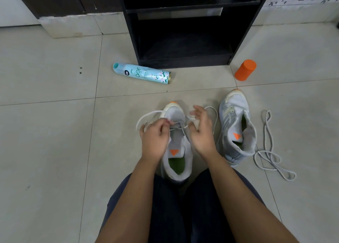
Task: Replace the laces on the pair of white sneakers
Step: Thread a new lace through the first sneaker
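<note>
Seated on the floor (55,132), near sneaker (184,160) set between the legs, toe pointed away, for upward-facing eyelet rows within easy reach of both hands.

Left hand (156,138) lowered over the tongue, fingers (163,124) curled and pinching the white lace (148,114) close to the forward eyelets. Probably gripped short to steer the lace and hold tension.

Right hand (200,132) raised just beside the toe end, with loosely spread, blurred fingers. Grip on the lace's other run, looped near the thumb: cannot tell.

Judged as early threading: crossings only near the toe, long slack trailing on both sides.

Second sneaker (236,125) parked upright to the right, tongue pulled open, likely awaiting its turn. Grey lace (267,151) left in a loose coil on the floor just beside it, apart from the work, presumably the removed one.

Spray can (142,74) lying on its side and orange container (245,70) near the black shelf unit (183,61), well apart from the hands.
</note>
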